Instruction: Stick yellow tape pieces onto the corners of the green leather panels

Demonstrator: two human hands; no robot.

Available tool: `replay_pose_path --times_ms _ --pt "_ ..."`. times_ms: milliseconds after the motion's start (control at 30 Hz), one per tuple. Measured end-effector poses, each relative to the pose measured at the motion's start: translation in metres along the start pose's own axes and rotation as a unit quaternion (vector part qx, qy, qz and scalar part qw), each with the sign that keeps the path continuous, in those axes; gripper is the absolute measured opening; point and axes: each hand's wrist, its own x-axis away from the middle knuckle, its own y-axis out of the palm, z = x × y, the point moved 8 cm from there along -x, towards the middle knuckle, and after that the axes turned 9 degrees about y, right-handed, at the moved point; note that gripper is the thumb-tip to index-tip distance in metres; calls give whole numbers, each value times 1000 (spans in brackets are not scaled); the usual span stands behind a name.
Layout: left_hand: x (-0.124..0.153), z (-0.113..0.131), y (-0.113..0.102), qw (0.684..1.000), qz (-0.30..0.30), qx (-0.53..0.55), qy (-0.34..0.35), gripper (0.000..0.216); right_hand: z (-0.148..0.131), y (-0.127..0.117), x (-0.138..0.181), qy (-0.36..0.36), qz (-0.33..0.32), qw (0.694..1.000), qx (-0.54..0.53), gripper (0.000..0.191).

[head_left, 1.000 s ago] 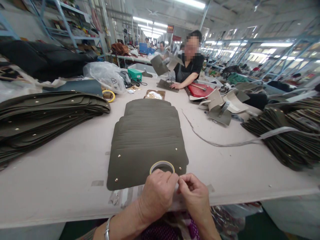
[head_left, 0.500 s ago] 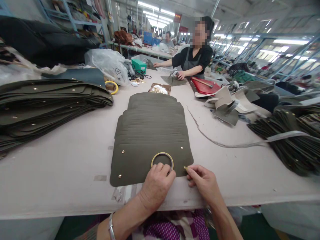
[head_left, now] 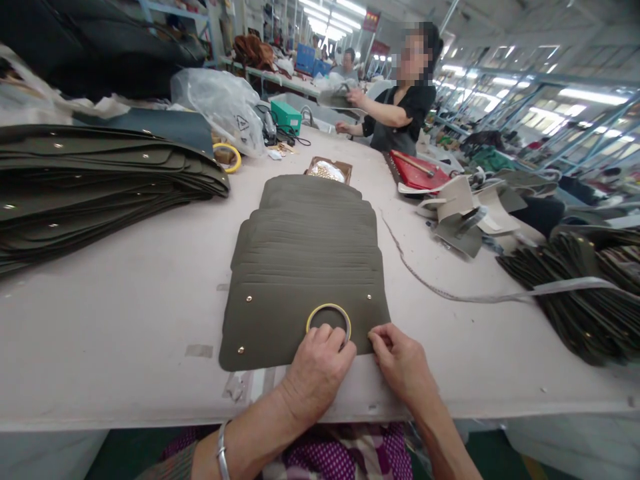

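Note:
A fanned stack of olive-green panels (head_left: 305, 267) with small gold studs lies in front of me on the pale table (head_left: 125, 320). A yellow-rimmed tape ring (head_left: 329, 319) rests on the top panel near its front edge. My left hand (head_left: 320, 370) lies on that edge with its fingers curled against the ring. My right hand (head_left: 403, 363) pinches at the panel's front right corner, fingertips pressed together on something too small to name.
A tall pile of olive panels (head_left: 100, 187) fills the left side. Dark strips (head_left: 585, 293) and a grey strap (head_left: 500, 297) lie at right. A small tray of gold hardware (head_left: 327, 171), a plastic bag (head_left: 220, 107) and a red tray (head_left: 417, 173) sit farther back, where another person (head_left: 395, 113) works.
My hands parted from in front of me and came down on the top panel's front edge. My right hand moved to the right corner. The person across lifted a piece.

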Motion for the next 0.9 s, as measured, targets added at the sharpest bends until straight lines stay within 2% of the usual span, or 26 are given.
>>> replay_pose_path --times_ms 100,233,267,333,433,533,633,800,900 --pt "0 0 0 1000 2 0 -2 7 -2 -4 1 -21 24 998 47 20" --pt "1 0 0 1000 6 4 -3 7 10 -22 8 -10 61 998 -20 30" --pt "1 0 0 1000 5 7 -2 6 10 -27 11 -38 78 996 -23 27" --pt "1 0 0 1000 1 12 -2 6 -1 -34 19 -144 103 984 18 17" --pt "0 0 -1 1000 1 13 -4 6 -21 -21 33 -307 76 940 125 19" --pt "0 -1 -2 1000 2 11 -8 7 -30 -8 34 -359 56 913 187 26" --pt "0 -1 -1 1000 2 13 -7 5 -32 -1 23 -334 38 919 204 27" --pt "1 -1 0 1000 14 14 -10 6 -22 1 -4 -193 -5 968 158 20" --pt "3 -3 -4 999 46 24 -11 9 -18 -2 -11 -131 -17 986 100 20"
